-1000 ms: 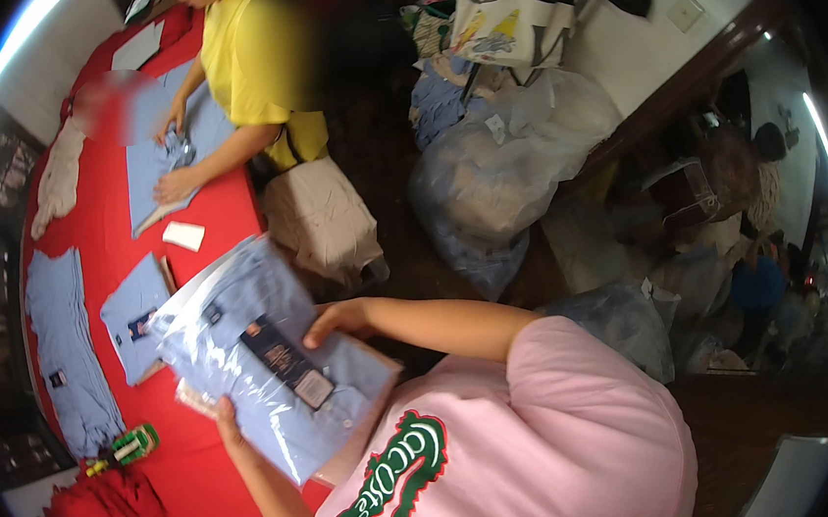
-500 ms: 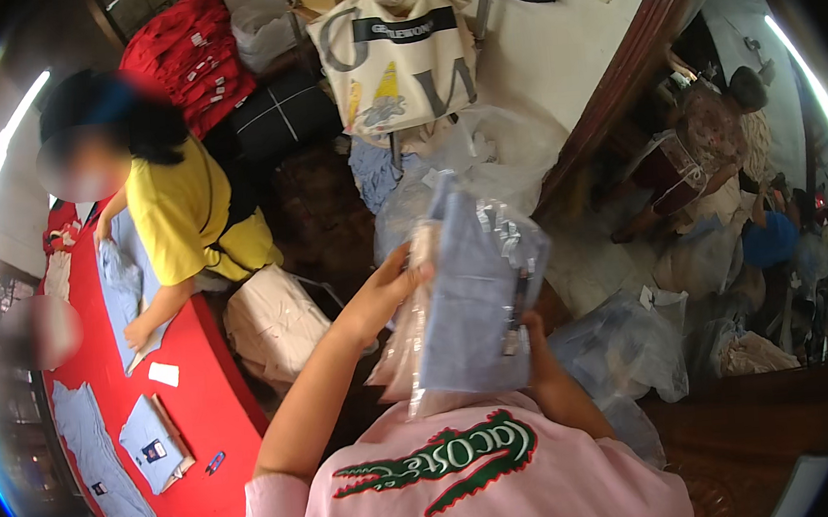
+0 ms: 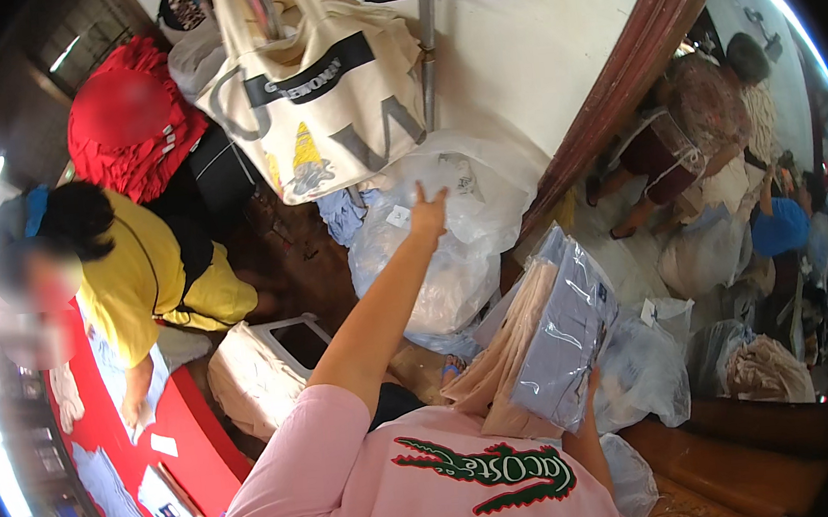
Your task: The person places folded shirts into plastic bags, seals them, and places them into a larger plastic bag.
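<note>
My left hand (image 3: 427,214) is stretched out with fingers apart, touching or just above a large clear plastic sack (image 3: 453,255) stuffed with pale garments. My right hand (image 3: 590,383) grips the lower edge of a stack of folded shirts in clear plastic sleeves (image 3: 551,340), light blue on the outside and beige behind, held upright against my pink shirt (image 3: 404,486). Most of the right hand is hidden behind the stack.
A person in a yellow top (image 3: 140,282) leans over a red table (image 3: 189,446) with folded blue shirts on the left. A cream tote bag (image 3: 321,99) hangs on the wall. More plastic sacks (image 3: 645,366) and other people (image 3: 708,124) fill the right side.
I have turned away from the red table toward the sacks. My left hand let go of the packaged shirts and reached out to the big sack; my right hand keeps the stack.
</note>
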Available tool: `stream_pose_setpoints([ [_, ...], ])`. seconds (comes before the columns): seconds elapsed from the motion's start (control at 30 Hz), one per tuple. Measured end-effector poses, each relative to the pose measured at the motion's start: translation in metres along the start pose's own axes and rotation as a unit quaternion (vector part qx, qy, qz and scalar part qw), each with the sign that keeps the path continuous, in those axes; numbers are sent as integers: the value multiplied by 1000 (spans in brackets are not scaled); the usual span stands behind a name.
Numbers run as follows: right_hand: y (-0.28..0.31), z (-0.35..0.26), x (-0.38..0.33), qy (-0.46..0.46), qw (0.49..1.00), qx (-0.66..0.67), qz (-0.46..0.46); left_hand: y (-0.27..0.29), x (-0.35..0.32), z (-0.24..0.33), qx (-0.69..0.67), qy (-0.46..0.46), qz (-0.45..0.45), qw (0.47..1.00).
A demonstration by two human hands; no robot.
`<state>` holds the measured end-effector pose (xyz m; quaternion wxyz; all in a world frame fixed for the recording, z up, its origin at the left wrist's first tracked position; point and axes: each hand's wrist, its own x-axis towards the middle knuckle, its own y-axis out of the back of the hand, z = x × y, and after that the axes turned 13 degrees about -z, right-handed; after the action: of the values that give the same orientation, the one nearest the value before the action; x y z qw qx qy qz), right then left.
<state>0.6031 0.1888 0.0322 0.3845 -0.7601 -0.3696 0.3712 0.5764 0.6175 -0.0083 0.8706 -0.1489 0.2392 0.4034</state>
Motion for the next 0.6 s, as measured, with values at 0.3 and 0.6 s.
stream_pose_setpoints([
  [0.3, -42, 53, 70, -31, 999, 39, 2, 112, -34, 19, 267, -233, 192, 915],
  [0.6, -89, 118, 113, -52, 997, 53, -21, 205, -212, 19, 472, -364, -54, 801],
])
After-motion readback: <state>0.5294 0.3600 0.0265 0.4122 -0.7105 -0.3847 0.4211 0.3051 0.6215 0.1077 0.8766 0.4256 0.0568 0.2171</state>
